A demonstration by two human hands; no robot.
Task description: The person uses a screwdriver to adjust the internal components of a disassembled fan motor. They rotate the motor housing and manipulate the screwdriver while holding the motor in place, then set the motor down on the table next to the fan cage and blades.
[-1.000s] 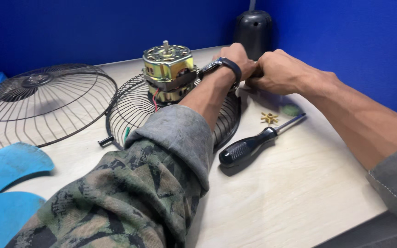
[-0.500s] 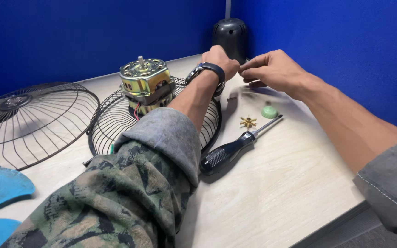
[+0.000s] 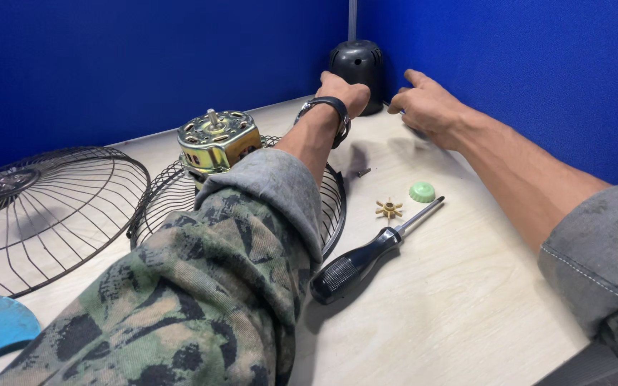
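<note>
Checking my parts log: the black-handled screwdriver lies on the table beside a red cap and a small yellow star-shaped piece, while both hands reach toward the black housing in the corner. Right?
Not quite: the cap is green, not red, as the head view shows. The rest holds: the screwdriver lies on the table beside it and the yellow star piece, while the left hand and right hand reach toward the black housing.

Both hands reach toward the black motor cover in the corner; the left hand is touching it, the right hand just beside. A screwdriver lies on the table near a fan motor seated in a wire guard.
</note>
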